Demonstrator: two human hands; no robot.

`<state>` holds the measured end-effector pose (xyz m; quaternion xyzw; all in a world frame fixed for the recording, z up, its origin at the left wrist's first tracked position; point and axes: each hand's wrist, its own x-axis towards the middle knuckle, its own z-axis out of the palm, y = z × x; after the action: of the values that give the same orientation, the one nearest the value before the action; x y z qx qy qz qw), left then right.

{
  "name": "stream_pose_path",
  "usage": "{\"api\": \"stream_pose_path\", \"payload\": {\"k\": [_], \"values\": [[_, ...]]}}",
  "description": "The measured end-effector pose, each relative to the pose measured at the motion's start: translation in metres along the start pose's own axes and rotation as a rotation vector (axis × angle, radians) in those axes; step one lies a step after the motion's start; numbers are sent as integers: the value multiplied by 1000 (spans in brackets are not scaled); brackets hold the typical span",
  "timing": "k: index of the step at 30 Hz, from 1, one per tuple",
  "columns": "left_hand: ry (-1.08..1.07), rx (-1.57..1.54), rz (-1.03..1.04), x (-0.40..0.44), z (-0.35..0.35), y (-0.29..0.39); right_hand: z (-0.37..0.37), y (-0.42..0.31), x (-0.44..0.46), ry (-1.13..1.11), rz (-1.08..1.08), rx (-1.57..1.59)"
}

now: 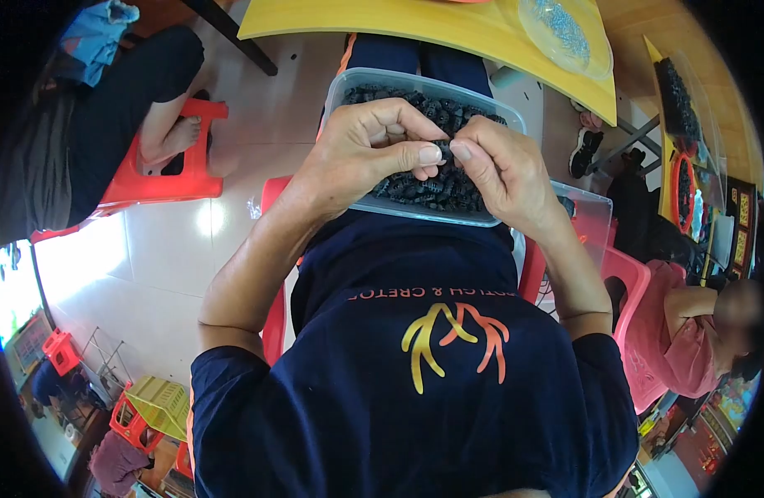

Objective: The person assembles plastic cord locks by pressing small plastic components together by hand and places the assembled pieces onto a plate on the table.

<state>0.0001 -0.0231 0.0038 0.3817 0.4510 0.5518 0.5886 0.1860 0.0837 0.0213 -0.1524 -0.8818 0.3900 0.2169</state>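
Observation:
A clear plastic tub (432,217) full of small black ribbed plastic parts (399,187) rests on my lap. Above it, my left hand (378,149) and my right hand (502,166) meet, fingertips nearly touching. Between them shows a small black part (446,149), pinched by the thumb and forefinger of my left hand. The thumb and bent forefinger of my right hand are pressed together at the side of that part. Whatever tiny piece may be in the right fingertips is hidden.
Ahead stands a yellow table (357,21) bearing a clear dish of small blue pieces (560,33). Beside my right arm is another clear container (594,220). Red stools (203,158) and seated people are on both sides. A yellow crate (159,407) sits behind at left.

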Motion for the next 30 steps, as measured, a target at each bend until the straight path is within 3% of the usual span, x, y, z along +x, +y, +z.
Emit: {"api": "stream_pose_path", "payload": {"k": [5, 8, 11, 14, 20, 30], "values": [[2, 36, 33, -2, 1, -1, 1, -8, 0, -46, 48, -26], [9, 42, 24, -2, 1, -7, 4, -7, -4, -95, 275, 104], [-35, 34, -9, 2, 0, -4, 2, -2, -5, -136, 512, 525], [-26, 87, -6, 6, 8, 5, -2, 4, -10, -98, 482, 658], [8, 115, 75, 3, 21, 5, 1, -4, -14, -29, 452, 624], [-42, -46, -43, 12, 4, -2, 2, 4, -10, -37, 423, 691]]}}
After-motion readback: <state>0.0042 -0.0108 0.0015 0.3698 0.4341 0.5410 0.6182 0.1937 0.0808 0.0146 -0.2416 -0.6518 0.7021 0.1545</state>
